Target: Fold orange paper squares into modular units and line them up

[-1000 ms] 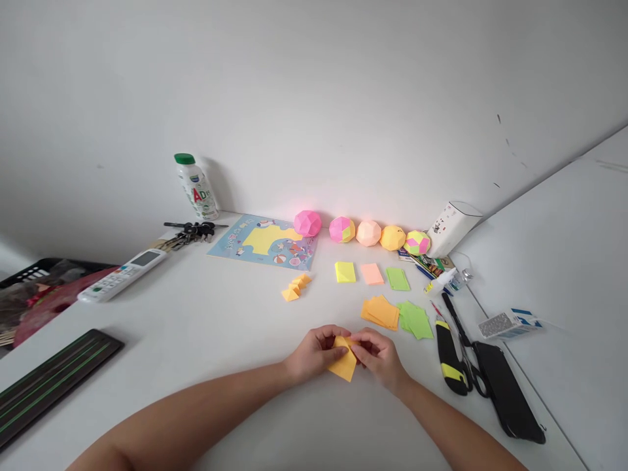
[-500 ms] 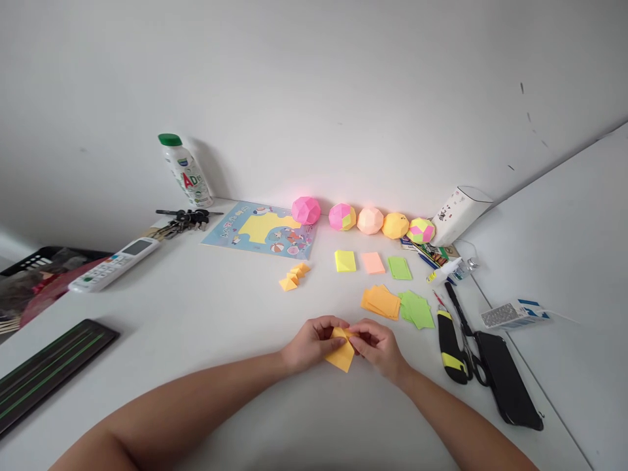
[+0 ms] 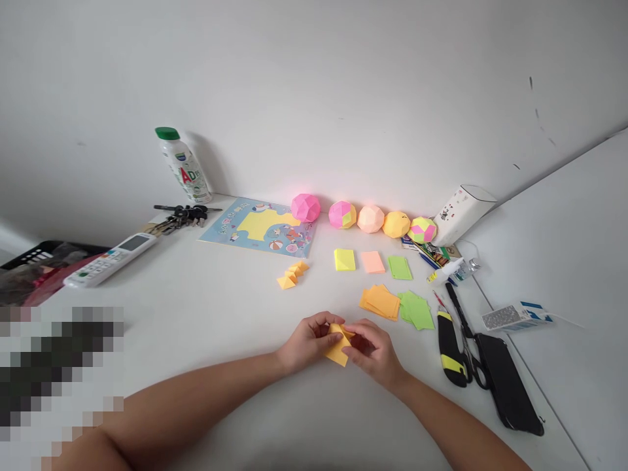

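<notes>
Paper square (image 3: pixel 336 354) pinched in left fingers (image 3: pixel 336 337), folded edge partly hidden by right fingers (image 3: pixel 349 351), their exact grip unclear.

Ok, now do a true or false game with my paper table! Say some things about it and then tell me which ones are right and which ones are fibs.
1. The left hand and the right hand are touching the same orange paper. True.
2. The bottle has a red cap. False: its cap is green.
3. The all-pink ball is at the left end of the row of five balls. True.
4. The remote is lying on the blue picture sheet. False: it is on the table, to the left of the sheet.
5. The spread-out green papers are right next to the spread-out orange papers. True.
</notes>
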Motion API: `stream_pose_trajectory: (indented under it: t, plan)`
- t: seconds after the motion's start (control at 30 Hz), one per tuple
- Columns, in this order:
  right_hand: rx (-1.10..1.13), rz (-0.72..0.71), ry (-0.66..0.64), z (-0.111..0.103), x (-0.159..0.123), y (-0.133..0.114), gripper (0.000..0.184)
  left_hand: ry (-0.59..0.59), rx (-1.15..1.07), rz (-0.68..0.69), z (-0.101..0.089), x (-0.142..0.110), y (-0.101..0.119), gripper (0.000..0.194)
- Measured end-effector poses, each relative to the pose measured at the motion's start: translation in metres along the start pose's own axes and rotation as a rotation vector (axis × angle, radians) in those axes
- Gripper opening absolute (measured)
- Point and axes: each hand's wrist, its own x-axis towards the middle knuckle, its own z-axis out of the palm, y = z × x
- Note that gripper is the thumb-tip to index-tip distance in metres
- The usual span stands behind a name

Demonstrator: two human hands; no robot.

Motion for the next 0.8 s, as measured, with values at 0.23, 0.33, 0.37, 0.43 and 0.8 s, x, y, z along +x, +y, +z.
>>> stream_pose_trajectory:
  t: [0.23,0.33,0.37,0.43,0.8]
  plan:
    - [-0.112,-0.065,0.044,0.0022,-0.0017,0.0041,0.019,0.068,0.304,0.047,-0.0007,-0.003,-0.005,0.029]
    - [-0.144,-0.094,0.049,0.0014,-0.002,0.0038,0.018,0.113,0.468,0.128,0.0002,-0.0046,-0.0054,0.027]
    - [-0.153,-0.102,0.049,0.0011,-0.0019,0.0037,0.018,0.114,0.492,0.134,0.0005,-0.005,-0.005,0.027]
    - [-0.162,-0.115,0.057,0.0007,-0.0016,0.004,0.019,0.098,0.511,0.119,0.001,-0.0057,-0.0039,0.027]
    - [-0.046,0.016,0.009,-0.0022,0.001,0.0083,0.016,0.1,0.507,0.11,0.003,-0.0076,-0.0028,0.026]
